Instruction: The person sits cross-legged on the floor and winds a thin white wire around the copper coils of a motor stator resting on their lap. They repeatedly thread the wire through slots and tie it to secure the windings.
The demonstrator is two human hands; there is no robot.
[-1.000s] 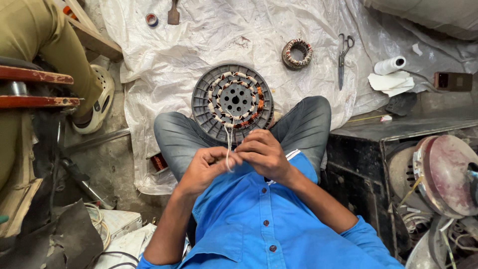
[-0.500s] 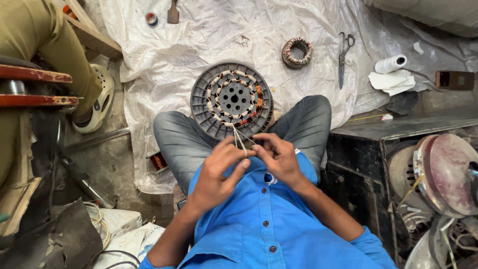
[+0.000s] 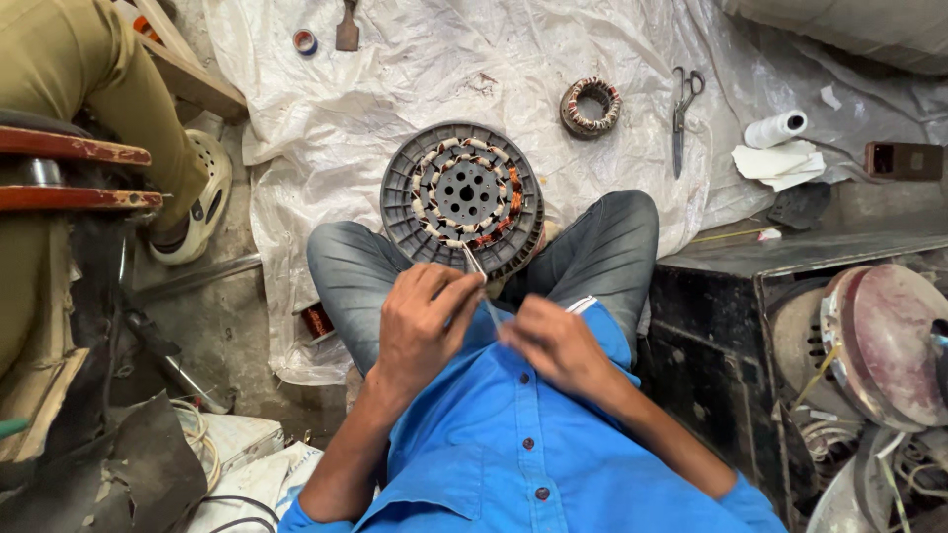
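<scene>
A round grey fan motor stator (image 3: 462,197) with copper and white windings rests between my knees on a white plastic sheet (image 3: 415,69). A thin pale wire lead (image 3: 474,265) runs from its near rim toward my chest. My left hand (image 3: 420,326) pinches this lead just below the stator. My right hand (image 3: 553,343) grips the lower end of the same lead close to my blue shirt. Both hands sit side by side over my lap.
A small wound coil ring (image 3: 591,106), scissors (image 3: 681,104), a white roll (image 3: 775,128) with paper and a tape roll (image 3: 305,40) lie on the sheet. Another person's leg and sandal (image 3: 193,212) are at left. A dark box (image 3: 780,326) with motor parts stands right.
My hands have dropped from the stator's rim toward my chest and moved slightly apart, drawing the wire lead out between them. The stator has stayed in place.
</scene>
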